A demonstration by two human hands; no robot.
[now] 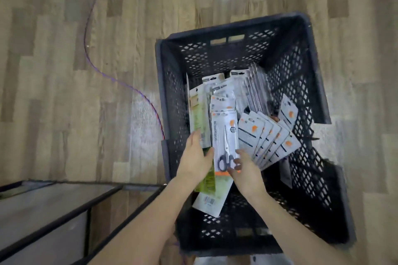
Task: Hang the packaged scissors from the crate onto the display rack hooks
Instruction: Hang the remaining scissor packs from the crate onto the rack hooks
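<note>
Your left hand (195, 155) and right hand (244, 168) pinch the scissors pack (225, 135) between them in the crate (172, 92), its length pointing away from you.

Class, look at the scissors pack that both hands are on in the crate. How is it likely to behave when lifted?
The scissors pack is a flat card, so it probably stays fairly stiff. The scissors sit low on it, near the right hand, so that end likely hangs heavier. Its glossy front may slip against the left hand.
</note>
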